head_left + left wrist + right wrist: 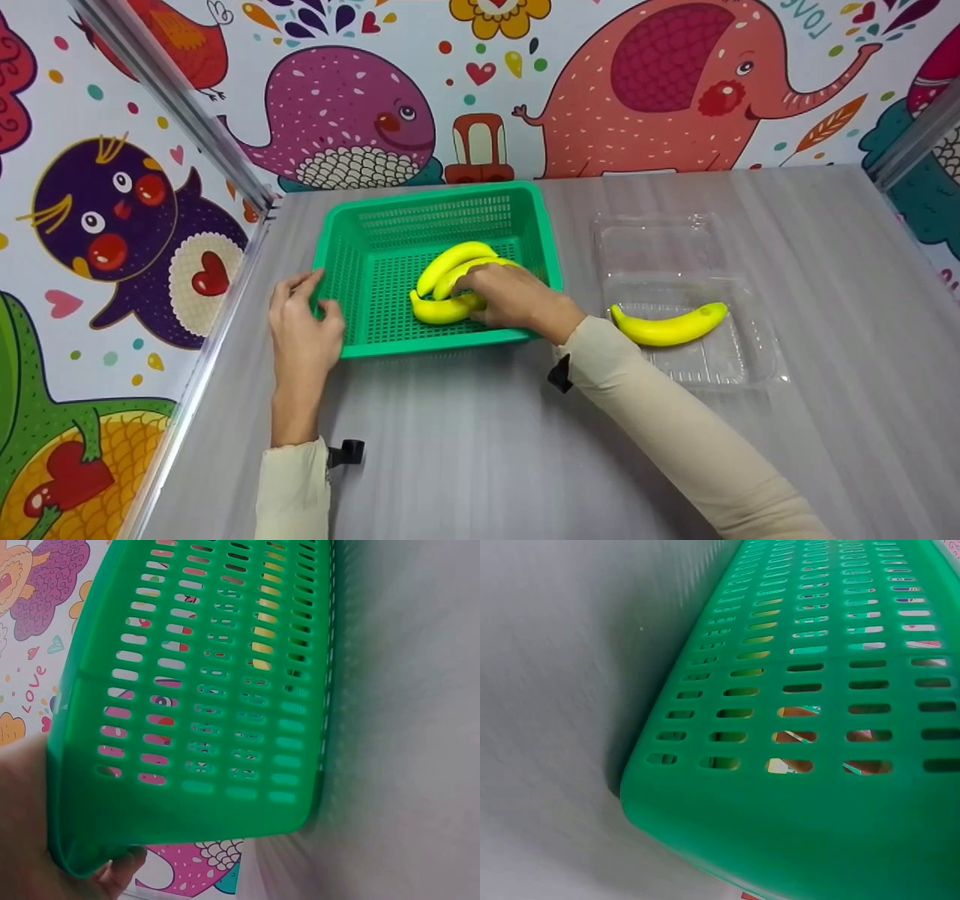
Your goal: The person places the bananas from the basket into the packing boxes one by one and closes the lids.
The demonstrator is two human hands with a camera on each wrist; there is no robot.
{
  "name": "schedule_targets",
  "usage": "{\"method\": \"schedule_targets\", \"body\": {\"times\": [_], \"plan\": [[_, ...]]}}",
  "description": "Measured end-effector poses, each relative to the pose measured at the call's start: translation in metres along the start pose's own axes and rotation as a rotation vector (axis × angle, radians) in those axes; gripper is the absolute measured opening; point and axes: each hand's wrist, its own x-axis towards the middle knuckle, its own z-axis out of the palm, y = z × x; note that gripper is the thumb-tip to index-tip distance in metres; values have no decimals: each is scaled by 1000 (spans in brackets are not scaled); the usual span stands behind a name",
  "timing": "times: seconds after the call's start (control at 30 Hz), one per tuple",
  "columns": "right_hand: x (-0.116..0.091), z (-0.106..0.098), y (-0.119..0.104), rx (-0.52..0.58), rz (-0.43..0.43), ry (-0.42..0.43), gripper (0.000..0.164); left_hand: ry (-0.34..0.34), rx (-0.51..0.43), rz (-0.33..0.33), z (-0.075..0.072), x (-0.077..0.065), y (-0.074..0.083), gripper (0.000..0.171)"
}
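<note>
A green plastic basket (442, 346) with slotted sides stands on the table. Inside it lie three yellow bananas (454, 262), close together toward the right. My right hand (517, 296) reaches over the front rim and grips the banana (442, 310) nearest the front, its fingertips partly hidden. My left hand (306, 322) holds the basket by its left rim; in the left wrist view its fingertips (127, 866) show at the corner below the rim. The right wrist view has the basket wall (795, 817) in front, with the hand only glimpsed through the slots.
Right of the basket, a clear plastic clamshell box (660, 247) lies with its lid spread back. One more banana (671, 327) rests in its near half. A wall (480, 97) with cartoon animals closes off the back, and a metal edge (202, 375) runs along the left.
</note>
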Motion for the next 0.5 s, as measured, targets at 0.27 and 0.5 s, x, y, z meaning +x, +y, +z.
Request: {"method": "schedule_targets", "body": {"times": [0.27,0.5], "plan": [[0,0,0,-12,-2,-11,32,-2,-5,-1,0,0,0,48],[0,0,0,10,22,-36,29,-5,-10,-3,0,0,-1,48]]}}
